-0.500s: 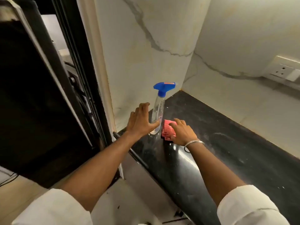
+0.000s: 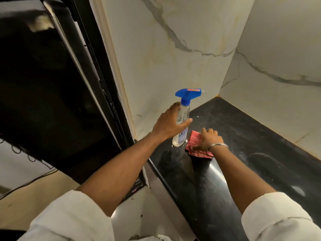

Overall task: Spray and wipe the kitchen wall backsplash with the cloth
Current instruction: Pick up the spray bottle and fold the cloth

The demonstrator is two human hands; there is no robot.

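A clear spray bottle [image 2: 180,136] with a blue trigger head stands upright at the left end of the black countertop [image 2: 243,136]. My left hand [image 2: 166,126] wraps round its body, thumb across the front and fingers behind. Just right of the bottle lies a folded red checked cloth [image 2: 193,139]. My right hand [image 2: 208,138] sits on the cloth with fingers curled over it and the thumb pinching its near edge. The white marble backsplash [image 2: 165,58] rises behind the bottle and meets a second marble wall [image 2: 278,66] in the corner.
A tall black appliance [image 2: 43,84] stands close on the left, right beside the wall's edge. Cables [image 2: 26,180] trail on the floor under it. The counter's rounded front edge [image 2: 166,181] runs diagonally toward me.
My left hand has closed in from beside the bottle and now wraps round it. My right hand has curled tighter on the cloth, pulling it slightly toward me.
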